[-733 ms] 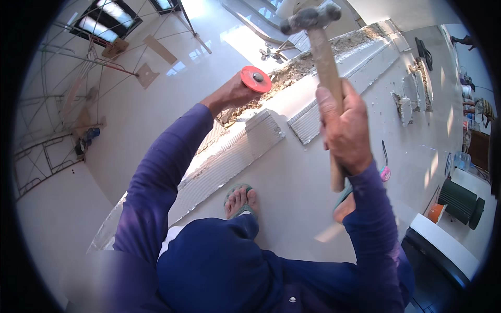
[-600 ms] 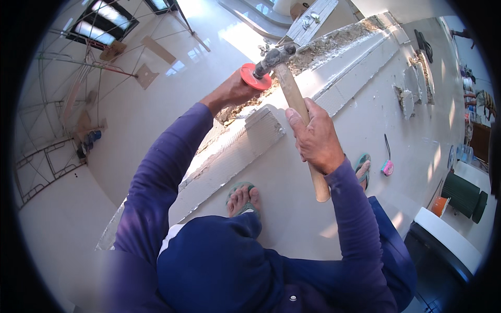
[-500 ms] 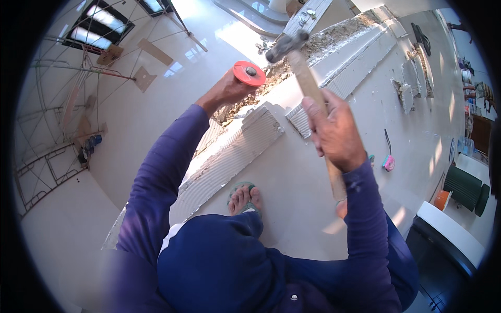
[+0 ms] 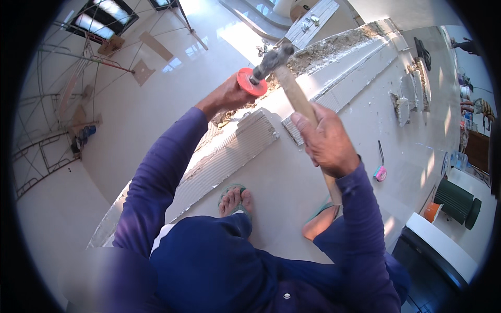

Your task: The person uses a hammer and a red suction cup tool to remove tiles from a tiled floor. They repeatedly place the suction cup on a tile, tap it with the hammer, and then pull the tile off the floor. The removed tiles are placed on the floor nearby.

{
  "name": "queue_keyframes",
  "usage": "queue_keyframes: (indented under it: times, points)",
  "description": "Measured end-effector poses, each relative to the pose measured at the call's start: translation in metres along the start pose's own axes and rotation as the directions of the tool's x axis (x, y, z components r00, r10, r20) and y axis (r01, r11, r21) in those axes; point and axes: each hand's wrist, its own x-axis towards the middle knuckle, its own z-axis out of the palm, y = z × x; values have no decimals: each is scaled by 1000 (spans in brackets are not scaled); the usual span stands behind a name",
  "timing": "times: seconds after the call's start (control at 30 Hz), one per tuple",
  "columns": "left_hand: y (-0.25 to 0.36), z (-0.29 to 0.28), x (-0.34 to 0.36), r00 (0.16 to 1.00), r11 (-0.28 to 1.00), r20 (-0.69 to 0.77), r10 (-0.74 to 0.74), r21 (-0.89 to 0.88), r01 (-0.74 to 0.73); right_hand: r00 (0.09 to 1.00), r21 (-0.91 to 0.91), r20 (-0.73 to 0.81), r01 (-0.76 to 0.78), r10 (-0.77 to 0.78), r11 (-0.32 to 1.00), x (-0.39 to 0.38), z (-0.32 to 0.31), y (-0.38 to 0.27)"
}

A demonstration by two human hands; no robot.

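My left hand is wrapped round a chisel with a round red hand guard; its shaft and tip are hidden below the guard and hand. In my right hand is a hammer with a wooden handle, gripped along its lower part. The hammer's dark steel head is over the guard, its face at the chisel's struck end. Beneath my left hand runs a broken, rubble-filled strip between tiled ledges. One ledge piece with a ribbed face lies between my left forearm and my feet.
Scaffolding stands at the left. A pink tape measure lies on the pale floor to the right, with broken slabs beyond. A pale plank rests at the far side. A dark green bin is at the right edge.
The hammer head has moved down and left onto the chisel's struck end. My right hand has lowered with it; my left hand keeps its grip. The whole view has shifted slightly.
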Motion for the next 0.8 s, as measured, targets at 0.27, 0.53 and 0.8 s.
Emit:
queue_keyframes:
  times: [0.27,0.53,0.8]
  points:
    - [-12,-5,1,997,992,59,-53,115,46,723,353,-663,531,-194,771,5,-67,-55]
    - [-9,-4,0,997,997,63,-33,77,28,1000,121,5,26,-27,992,4,-24,27]
    - [-8,-5,-2,993,996,94,-71,55,66,713,397,-665,591,-223,703,14,-72,-38]
